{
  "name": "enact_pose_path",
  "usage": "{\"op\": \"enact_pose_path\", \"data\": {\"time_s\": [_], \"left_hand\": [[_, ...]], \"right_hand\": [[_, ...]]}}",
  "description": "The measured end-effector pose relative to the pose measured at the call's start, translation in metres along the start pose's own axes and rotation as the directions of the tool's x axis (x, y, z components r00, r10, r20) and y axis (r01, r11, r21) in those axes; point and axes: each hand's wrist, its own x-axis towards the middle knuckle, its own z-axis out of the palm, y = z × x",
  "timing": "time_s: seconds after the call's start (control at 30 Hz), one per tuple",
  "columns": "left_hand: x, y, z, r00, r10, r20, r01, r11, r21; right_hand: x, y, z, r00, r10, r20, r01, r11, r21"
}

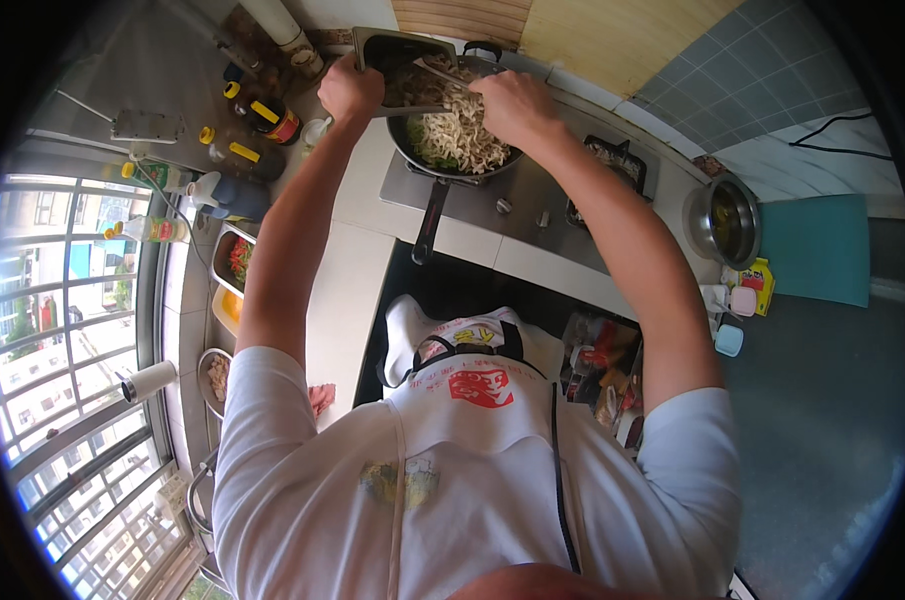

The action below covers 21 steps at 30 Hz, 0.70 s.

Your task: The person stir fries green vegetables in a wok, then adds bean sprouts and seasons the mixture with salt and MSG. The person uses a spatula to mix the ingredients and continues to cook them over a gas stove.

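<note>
My left hand [352, 88] grips the rim of a rectangular metal food pan [403, 45], tilted over a dark frying pan [401, 142] on the stove. In my right hand [518, 109] is a slender utensil [441, 73], its far end reaching towards the metal pan's opening; its exact kind is unclear. Pale shredded food [471, 131] spans from the metal pan's mouth down into the frying pan. Chopped green vegetable [426, 142] shows beneath it at the left. The frying pan's black handle [431, 225] points towards me.
Sauce bottles [272, 120] and a metal tray of red and green pieces [239, 259] line the left side. A second burner [610, 169] is right of the frying pan. Farther right are a steel bowl [722, 221], a yellow packet [760, 285] and small lidded containers [728, 340].
</note>
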Motion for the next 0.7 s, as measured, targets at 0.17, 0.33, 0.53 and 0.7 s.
{"op": "enact_pose_path", "data": {"time_s": [0.17,0.33,0.53,0.7], "left_hand": [[0.005,-0.019,-0.012,0.996,0.092,-0.022,-0.093,0.995,-0.043],[0.007,0.003,0.005,0.952,0.306,-0.02,-0.305,0.95,0.062],[-0.001,0.021,0.009,0.838,0.546,0.004,-0.545,0.836,0.065],[0.002,0.014,0.006,0.801,0.595,0.065,-0.598,0.79,0.134]], "right_hand": [[-0.017,0.011,-0.037,0.997,-0.07,-0.027,0.071,0.997,0.041],[-0.009,-0.006,-0.01,0.993,-0.018,0.118,0.03,0.995,-0.098],[-0.011,-0.008,0.001,1.0,-0.019,-0.002,0.018,0.999,-0.027],[-0.026,0.008,-0.023,0.999,-0.015,0.033,0.016,0.999,-0.035]]}}
